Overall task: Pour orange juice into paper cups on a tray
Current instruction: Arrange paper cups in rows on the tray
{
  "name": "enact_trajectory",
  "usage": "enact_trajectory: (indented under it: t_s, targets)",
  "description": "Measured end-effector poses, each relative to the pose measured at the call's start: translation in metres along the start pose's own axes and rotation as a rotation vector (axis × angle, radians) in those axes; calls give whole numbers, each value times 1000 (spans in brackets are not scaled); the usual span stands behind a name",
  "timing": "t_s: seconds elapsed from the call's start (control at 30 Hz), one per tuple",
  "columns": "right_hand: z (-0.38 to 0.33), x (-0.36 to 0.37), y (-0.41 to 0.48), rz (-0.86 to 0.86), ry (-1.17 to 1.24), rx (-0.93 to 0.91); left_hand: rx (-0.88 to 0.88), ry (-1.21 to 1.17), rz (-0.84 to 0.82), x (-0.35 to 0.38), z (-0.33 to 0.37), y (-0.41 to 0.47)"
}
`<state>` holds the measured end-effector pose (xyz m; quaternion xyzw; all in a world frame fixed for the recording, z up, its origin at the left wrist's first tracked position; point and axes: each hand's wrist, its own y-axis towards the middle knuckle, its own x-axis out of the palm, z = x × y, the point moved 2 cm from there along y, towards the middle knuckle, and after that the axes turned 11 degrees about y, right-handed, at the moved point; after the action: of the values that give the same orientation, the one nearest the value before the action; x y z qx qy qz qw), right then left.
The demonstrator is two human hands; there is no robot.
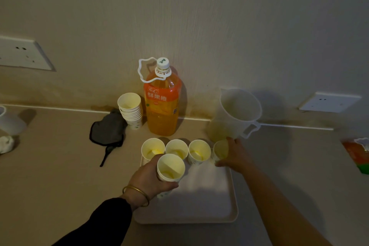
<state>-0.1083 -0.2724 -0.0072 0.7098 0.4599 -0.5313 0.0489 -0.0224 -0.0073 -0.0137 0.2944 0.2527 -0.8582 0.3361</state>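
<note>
I am watching the left hand (148, 177) gripping a paper cup (170, 167), its fingers curling round the cup's side over the near left part of the white tray (209, 201); a little yellow juice is lying in the bottom of that cup, and I cannot tell whether its base is touching the tray. The right hand (233, 155) is wrapping its fingers round the rightmost cup (220, 151), which is blurring at the tray's far right corner. Three more cups (176, 149) are standing upright in a row along the tray's far edge, each showing some juice inside. The capped orange juice bottle (161, 106) is standing on the counter (60, 175) against the wall, just behind that row; a stack of empty cups (130, 109) is sitting to its left, touching a dark cloth (107, 130); a translucent jug (235, 114) is standing to the bottom's right, just behind the right hand.
</note>
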Motion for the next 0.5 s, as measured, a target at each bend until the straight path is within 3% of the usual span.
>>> enact_trajectory:
  t_s: [0.1,0.17,0.27,0.37,0.5]
  targets:
    - [-13,-15,-13,161,-209,-39,3,5,-9,-1,3,1]
    - [-32,-23,-24,244,-137,-171,-3,9,-7,0,5,1]
    - [-74,-19,-52,-7,239,-390,-23,37,-1,0,9,2]
    - [-102,1,-75,-263,174,-587,-14,54,13,-2,15,1]
    - [-110,16,-79,-294,113,-679,-30,-63,-20,-8,12,2]
